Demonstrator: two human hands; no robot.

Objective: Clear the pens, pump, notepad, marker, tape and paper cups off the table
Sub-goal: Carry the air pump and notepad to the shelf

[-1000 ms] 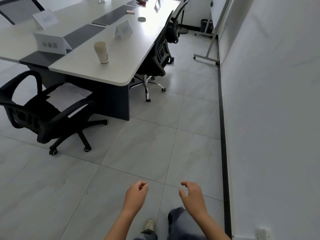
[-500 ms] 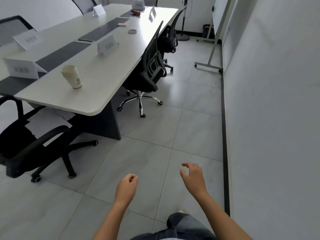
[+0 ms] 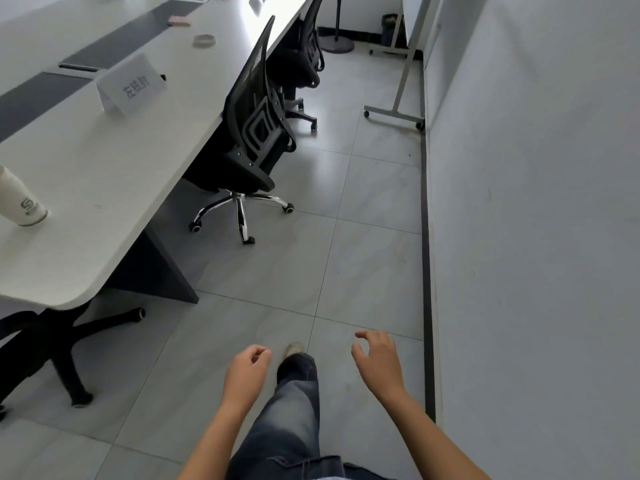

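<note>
Now closer: person has walked alongside table (image 3: 104, 161). Paper cups (image 3: 20, 199) slid to left edge of view, tape (image 3: 204, 40) farther ahead on tabletop. Left hand (image 3: 247, 372) and right hand (image 3: 375, 362) empty, fingers loosely curled. Nothing picked up yet.

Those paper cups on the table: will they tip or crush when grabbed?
Probably light: thin paper cups, so a nudge may slide or topple them. They stand tall and narrow on the table, likely tippy. Squeezing hard could dent them.
</note>
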